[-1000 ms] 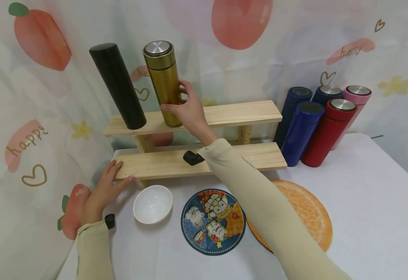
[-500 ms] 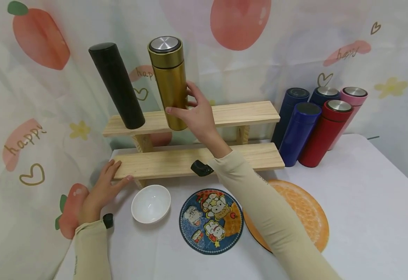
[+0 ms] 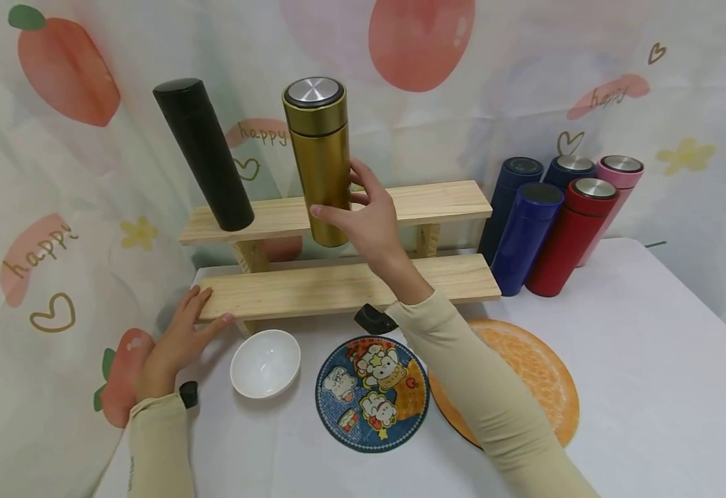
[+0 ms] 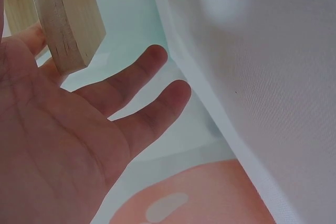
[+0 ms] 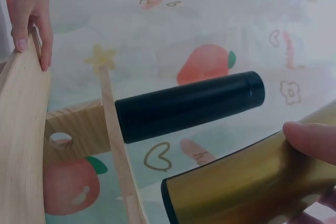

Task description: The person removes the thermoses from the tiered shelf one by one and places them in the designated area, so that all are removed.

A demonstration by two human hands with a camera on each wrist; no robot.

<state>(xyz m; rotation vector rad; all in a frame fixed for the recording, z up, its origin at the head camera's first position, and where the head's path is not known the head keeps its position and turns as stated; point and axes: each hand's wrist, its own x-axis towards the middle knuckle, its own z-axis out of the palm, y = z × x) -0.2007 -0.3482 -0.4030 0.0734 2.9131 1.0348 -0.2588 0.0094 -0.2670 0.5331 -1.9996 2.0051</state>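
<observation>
My right hand grips a gold thermos flask with a silver-topped lid, thumb in front and fingers round its right side. The flask stands nearly upright; in the right wrist view its base is apart from the upper shelf. A black thermos flask stands on the left end of the upper shelf. My left hand holds the left end of the two-tier wooden stand's lower shelf. In the left wrist view, two fingers extend past the wood.
Blue, red and pink thermos flasks stand together right of the stand. A white bowl, a round cartoon mat and an orange round mat lie in front, the latter partly under my right forearm. Patterned cloth hangs behind.
My right hand has lifted the gold flask off the upper shelf and moved it right and toward me. The left hand keeps its place on the lower shelf; the head view shifts slightly.
</observation>
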